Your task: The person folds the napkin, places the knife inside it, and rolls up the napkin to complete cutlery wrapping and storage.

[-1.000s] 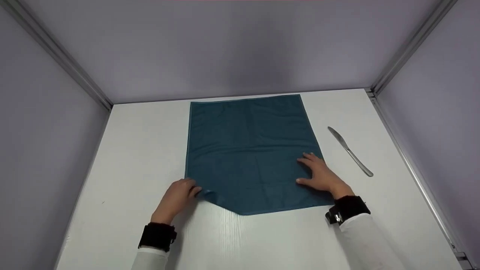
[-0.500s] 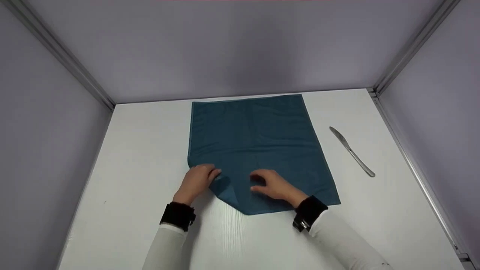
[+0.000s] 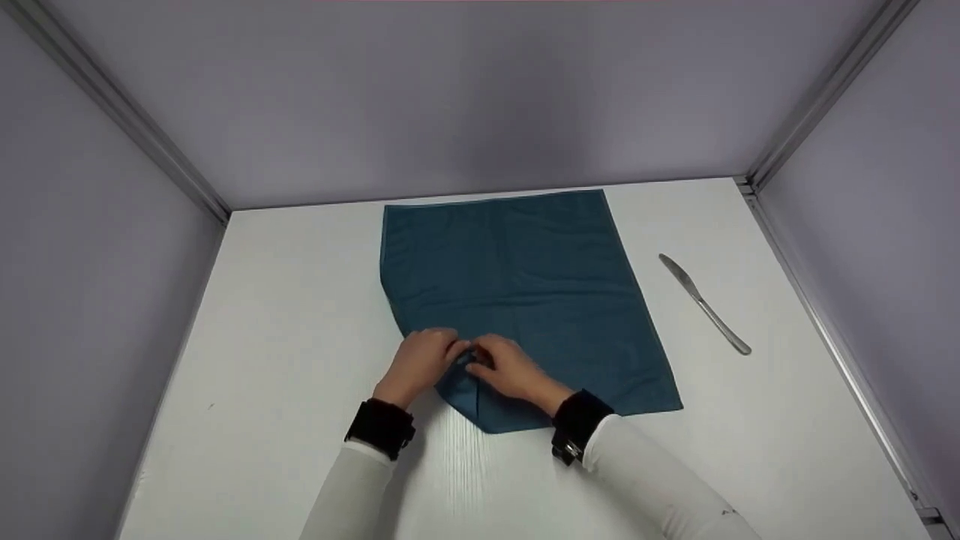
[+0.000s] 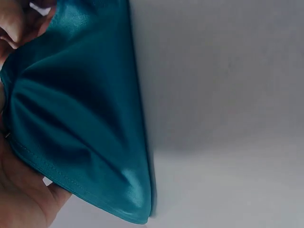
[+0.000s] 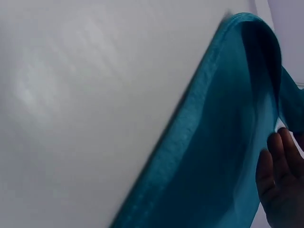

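Both hands meet at the cloth's near-left fold.
The left hand (image 3: pixel 421 358) and right hand (image 3: pixel 508 369) each pinch the teal cloth (image 3: pixel 525 285), which lies mid-worktop with its far edge at the back wall. Bare white worktop (image 3: pixel 285 300) lies left and near; a knife (image 3: pixel 703 303) rests well apart, right.

One teal cloth (image 3: pixel 517 292) lay on one white table (image 3: pixel 285 315). One metal knife (image 3: pixel 703 303) lay to its right. Two hands were present: one left hand (image 3: pixel 421 363) and one right hand (image 3: pixel 510 371), each with one black wristband.
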